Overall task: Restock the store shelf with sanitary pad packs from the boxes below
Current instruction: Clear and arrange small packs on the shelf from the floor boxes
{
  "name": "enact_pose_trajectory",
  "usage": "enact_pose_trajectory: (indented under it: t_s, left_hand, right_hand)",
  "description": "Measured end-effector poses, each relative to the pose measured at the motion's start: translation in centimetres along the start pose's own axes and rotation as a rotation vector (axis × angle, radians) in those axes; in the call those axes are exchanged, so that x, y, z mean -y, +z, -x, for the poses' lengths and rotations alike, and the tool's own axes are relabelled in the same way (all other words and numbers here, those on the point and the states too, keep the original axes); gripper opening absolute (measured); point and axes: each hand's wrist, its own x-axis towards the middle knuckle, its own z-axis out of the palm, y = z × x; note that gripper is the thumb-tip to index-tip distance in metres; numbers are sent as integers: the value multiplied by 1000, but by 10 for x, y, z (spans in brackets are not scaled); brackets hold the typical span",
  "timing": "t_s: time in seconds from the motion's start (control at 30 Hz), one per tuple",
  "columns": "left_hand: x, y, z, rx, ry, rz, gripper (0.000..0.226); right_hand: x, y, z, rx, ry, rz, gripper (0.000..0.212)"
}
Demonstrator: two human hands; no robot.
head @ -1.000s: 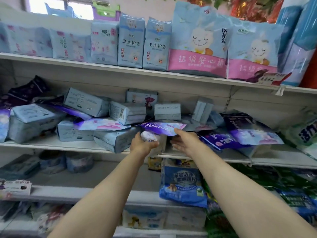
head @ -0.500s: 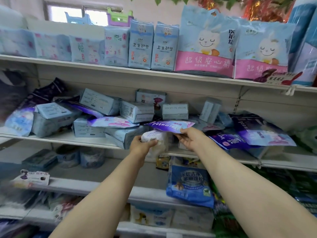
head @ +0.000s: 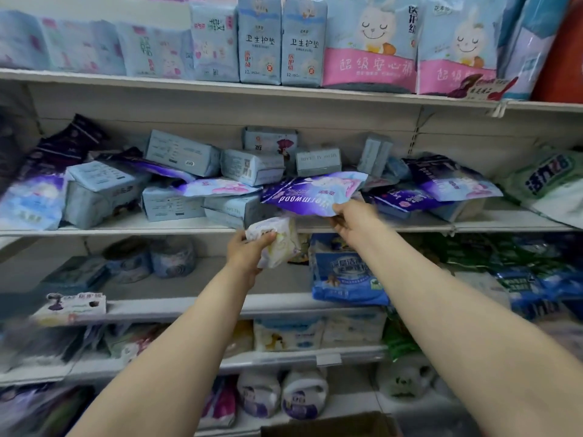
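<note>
White shelves (head: 315, 230) are holding lots of packs. Pale blue packs (head: 104, 190) and purple packs (head: 454, 184) are lying in a messy heap on the middle shelf, with a green and white bag (head: 549, 184) lying at its right end. Tall blue packs (head: 260, 42) and bunny bags (head: 370, 42) are standing in a row on the top shelf (head: 220, 86).

Head view, forward-down, close to shelves (head: 220, 230)

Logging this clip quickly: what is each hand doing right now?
Left hand: grips a small white pad pack.
Right hand: fingers pinch the purple pack by its edge.
</note>
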Motion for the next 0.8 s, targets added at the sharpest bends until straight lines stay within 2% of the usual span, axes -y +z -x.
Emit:
enact_pose_trajectory:
  t_s: [0.13,0.33,0.4,0.5,0.57,0.7,0.8]
  left_hand:
    - [16,-28,21,3,-50,4,33]
    - [53,-67,53,-32,-135,-35,43]
    - [73,-82,60,-37,-186,-23,45]
    - [105,-102,74,-40,-252,-27,30]
    - [123,-112,85,-57,-293,-45,28]
    - [158,-130,98,-76,-368,-26,45]
    - [173,-133,107,-95,-397,-40,43]
  right_hand:
    - [-25,-11,35,-94,-10,47,28]
    - [-71,-42,90,-230,9,-51,30]
    - [-88,-60,102,-289,14,-59,23]
    - [-120,-90,115,-399,39,-7,18]
    - [-139,-107,123,-474,58,-3,12]
    - [-181,-141,141,-567,120,50,11]
    - [-215,-162,149,-601,208,113,6]
